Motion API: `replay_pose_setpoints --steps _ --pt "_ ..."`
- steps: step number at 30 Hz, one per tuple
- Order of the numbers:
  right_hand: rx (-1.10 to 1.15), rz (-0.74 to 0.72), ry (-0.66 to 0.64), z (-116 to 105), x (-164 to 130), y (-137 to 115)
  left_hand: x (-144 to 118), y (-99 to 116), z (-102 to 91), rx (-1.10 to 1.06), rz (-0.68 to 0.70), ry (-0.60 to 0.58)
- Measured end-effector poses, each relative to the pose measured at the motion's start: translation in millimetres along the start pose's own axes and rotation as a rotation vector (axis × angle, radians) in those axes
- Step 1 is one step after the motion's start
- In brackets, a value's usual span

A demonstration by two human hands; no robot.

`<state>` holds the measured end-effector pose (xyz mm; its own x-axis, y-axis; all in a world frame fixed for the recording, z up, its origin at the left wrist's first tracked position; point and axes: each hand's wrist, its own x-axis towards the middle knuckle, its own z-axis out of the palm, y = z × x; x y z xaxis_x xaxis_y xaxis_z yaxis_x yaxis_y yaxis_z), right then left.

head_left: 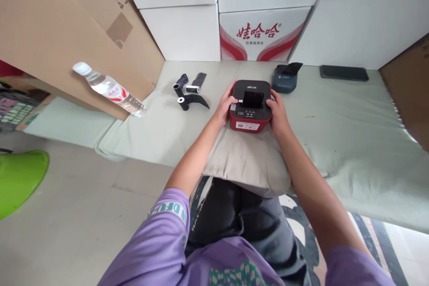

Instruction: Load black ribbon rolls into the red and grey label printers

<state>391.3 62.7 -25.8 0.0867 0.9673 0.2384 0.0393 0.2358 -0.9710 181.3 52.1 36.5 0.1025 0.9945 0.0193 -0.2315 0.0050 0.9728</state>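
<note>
- Two hands clasp one red and black printer (250,106), which sits on a beige pillow (248,165) at the near edge of a pale green mattress (351,125).
- The left hand (225,106) presses against the printer's left side, its fingers curled up onto the black top; its grip is closed on the casing.
- The right hand (276,111) mirrors it on the right side, with the fingers wrapped over the upper edge, so that grip too is clamped on the printer.
- The printer's lid area shows a dark recess in the middle, and a white label sits on the red front face toward the person.
- Just behind the printer, touching nothing, stands a smaller blue-grey device (284,79) with a black flap raised.
- Well to the right of that lies a flat black phone (343,73) on the mattress.
- To the left of the printer lie several black rolls (187,94), some partly unwound, near each other.
- Farther left a clear water bottle (109,89) with a red label lies tilted against a brown cardboard sheet (67,40).
- White boxes (261,33) are stacked along the back, one printed with red characters.
- A green object (18,178) shows at the left edge, over the floor.
</note>
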Motion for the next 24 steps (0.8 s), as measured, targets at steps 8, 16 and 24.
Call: replay_pose_setpoints --steps 8,16,24 --pt "-0.341 -0.268 -0.142 -2 -77 -42 -60 -15 14.3 0.003 0.089 0.067" --pt "-0.474 -0.400 0.062 22 38 -32 60 19 17.4 -0.068 0.079 0.070" --pt "-0.479 -0.293 0.194 33 105 3 141 1 22.9 -0.178 -0.073 0.126"
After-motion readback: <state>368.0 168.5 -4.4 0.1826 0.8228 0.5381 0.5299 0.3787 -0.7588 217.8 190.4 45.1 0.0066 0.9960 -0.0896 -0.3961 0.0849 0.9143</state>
